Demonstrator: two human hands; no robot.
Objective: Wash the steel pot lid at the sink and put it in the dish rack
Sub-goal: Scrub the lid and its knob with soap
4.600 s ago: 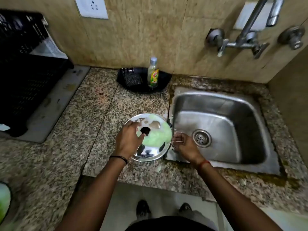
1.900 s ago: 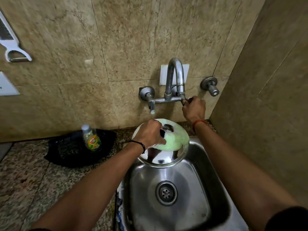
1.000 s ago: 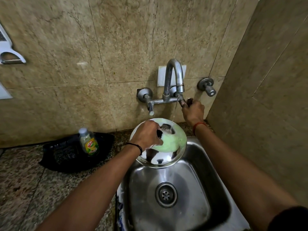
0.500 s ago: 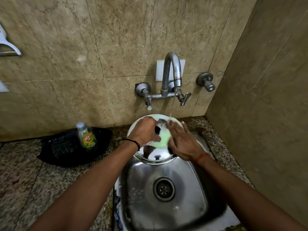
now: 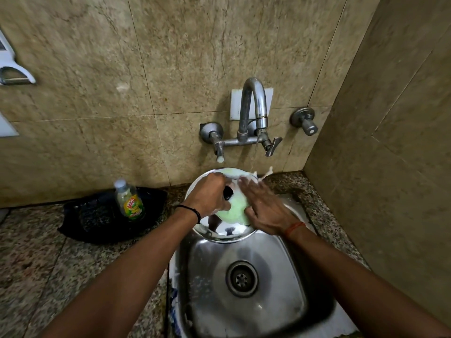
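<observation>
The round steel pot lid (image 5: 225,234) is held over the far end of the steel sink (image 5: 292,289), under a thin stream of water from the tap (image 5: 253,103). Pale green foam covers much of its top. My left hand (image 5: 210,195) is shut on the lid's black knob at the centre. My right hand (image 5: 264,208) lies flat on the lid's right side, fingers spread, with water splashing at the fingertips. The dish rack is out of view.
A dish soap bottle (image 5: 130,200) stands in a black tray (image 5: 97,220) on the granite counter (image 5: 36,264) to the left of the sink. Tiled walls close in behind and on the right. The tap's lever handle (image 5: 273,145) hangs right of the spout.
My right hand has left the tap handle and come down flat onto the lid. Water now runs onto the lid and splashes. My left hand keeps its hold on the knob.
</observation>
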